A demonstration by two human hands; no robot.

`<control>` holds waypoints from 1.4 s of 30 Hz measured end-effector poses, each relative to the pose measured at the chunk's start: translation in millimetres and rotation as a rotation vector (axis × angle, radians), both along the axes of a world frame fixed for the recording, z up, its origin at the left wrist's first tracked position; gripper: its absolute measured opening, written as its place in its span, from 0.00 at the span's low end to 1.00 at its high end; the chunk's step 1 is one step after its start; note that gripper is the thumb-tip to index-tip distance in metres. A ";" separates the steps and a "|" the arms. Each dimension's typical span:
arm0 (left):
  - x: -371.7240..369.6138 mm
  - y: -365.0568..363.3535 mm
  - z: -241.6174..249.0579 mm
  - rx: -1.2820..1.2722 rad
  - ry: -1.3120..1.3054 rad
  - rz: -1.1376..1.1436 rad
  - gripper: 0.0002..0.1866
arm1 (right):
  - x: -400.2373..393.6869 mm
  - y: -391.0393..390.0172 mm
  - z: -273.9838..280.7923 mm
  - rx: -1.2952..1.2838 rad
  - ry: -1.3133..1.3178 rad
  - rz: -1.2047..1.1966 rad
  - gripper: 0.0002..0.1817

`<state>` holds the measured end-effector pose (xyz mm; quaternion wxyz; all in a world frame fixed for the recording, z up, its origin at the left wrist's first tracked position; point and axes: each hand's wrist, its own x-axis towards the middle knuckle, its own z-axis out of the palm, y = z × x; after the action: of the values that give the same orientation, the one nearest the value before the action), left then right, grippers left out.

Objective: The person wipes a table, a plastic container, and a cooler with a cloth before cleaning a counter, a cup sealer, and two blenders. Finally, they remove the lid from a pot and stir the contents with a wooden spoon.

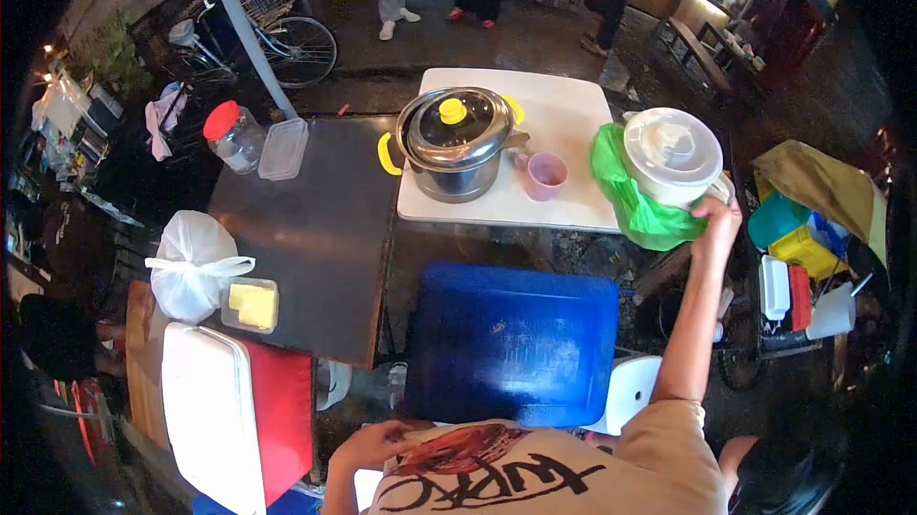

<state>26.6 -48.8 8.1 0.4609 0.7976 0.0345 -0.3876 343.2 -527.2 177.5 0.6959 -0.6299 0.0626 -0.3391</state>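
My right hand (716,221) is closed round the handle of a white lidded pitcher (673,154) at the right end of the white table (568,123). A green plastic bag (630,192) lies around and below the pitcher. My left hand (374,442) is low in the view, in front of my shirt, with its fingers partly curled and nothing visible in them. Nearest to it is the blue lid (516,343) of a large bin. On the white table stand a steel pot (457,142) with yellow handles and a pink cup (544,176).
A dark table (306,238) at left holds a white bag (196,262), a butter-coloured block in a container (251,306), and a red-lidded jar (234,138). A red and white cooler (215,415) stands near me. A pole, bicycle and several people are beyond.
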 end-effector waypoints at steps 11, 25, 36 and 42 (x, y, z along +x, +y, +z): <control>35.9 101.8 8.3 0.136 -0.404 0.100 0.19 | -27.2 254.9 44.5 0.252 0.243 0.564 0.25; -21.7 257.9 26.7 0.543 -0.837 1.082 0.10 | 77.3 763.8 -85.5 0.398 0.196 1.162 0.28; -19.8 255.7 9.8 0.585 -1.043 1.013 0.08 | 109.4 795.5 -184.2 -0.316 0.155 1.155 0.24; 0.3 257.1 10.7 0.290 -0.859 1.157 0.16 | 107.5 628.1 -80.9 -1.154 -0.011 0.491 0.31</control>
<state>26.9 208.3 18.8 0.4543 0.7865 0.3171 0.2728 450.8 100.8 96.6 0.3016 -0.8984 -0.2810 -0.1517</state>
